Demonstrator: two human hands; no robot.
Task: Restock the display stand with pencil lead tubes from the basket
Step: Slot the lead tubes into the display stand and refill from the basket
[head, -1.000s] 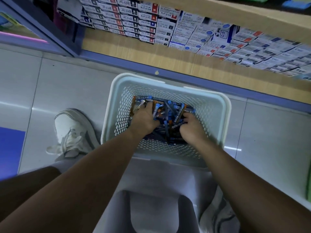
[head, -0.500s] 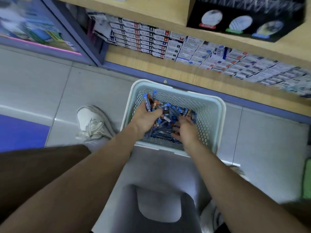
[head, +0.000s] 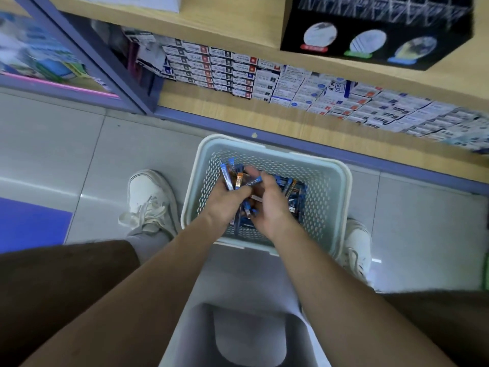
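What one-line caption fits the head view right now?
Over the basket, the left hand grips a bundle of pencil lead tubes; the right hand touches it.

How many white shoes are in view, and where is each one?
2. The left shoe is on the floor left of the basket; the right shoe is by the basket's near right corner, partly hidden.

legible only on one white-and-blue box [head: 340,88] among the stacked boxes [head: 217,70] on the lower shelf [head: 225,112]: "0.5" in a small frame, next to a brand starting "p". elsewhere just blur: print on the tubes [head: 238,180] and the black display box [head: 370,11] unreadable.
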